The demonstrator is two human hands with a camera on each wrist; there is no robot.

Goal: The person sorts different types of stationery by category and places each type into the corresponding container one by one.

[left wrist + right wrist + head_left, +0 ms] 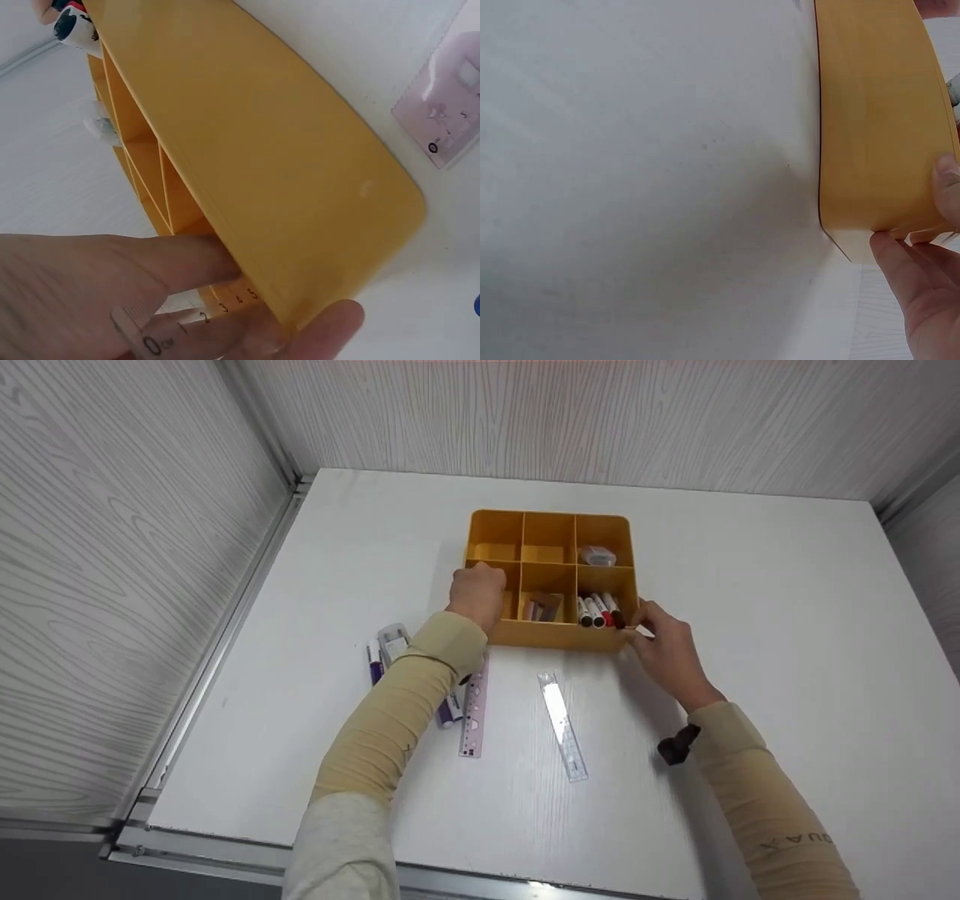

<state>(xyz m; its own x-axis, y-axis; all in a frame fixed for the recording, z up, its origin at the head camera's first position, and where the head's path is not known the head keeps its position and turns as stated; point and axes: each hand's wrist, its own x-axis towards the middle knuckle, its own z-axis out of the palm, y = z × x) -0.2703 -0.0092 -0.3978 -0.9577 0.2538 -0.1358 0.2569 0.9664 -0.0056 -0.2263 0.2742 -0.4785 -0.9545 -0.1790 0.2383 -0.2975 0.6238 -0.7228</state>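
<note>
A yellow divided organizer box (551, 636) stands on the table, in reach of both hands. My left hand (478, 591) is at its front left compartment; in the left wrist view the thumb lies outside the wall and a finger inside, gripping it. A clear ruler (180, 330) with printed numbers shows by those fingers; whether they hold it is unclear. My right hand (667, 649) pinches the box's front right corner, thumb on the front wall, fingers on the side. White-bodied markers (598, 611) fill the front right compartment. Small bars (541, 606) lie in the front middle one.
A translucent small item (598, 556) sits in the back right compartment. In front of the box lie a pink ruler (472, 720) and another clear ruler (562, 727). Purple markers (376, 664) and a grey case-like item (393, 639) are partly hidden by my left arm.
</note>
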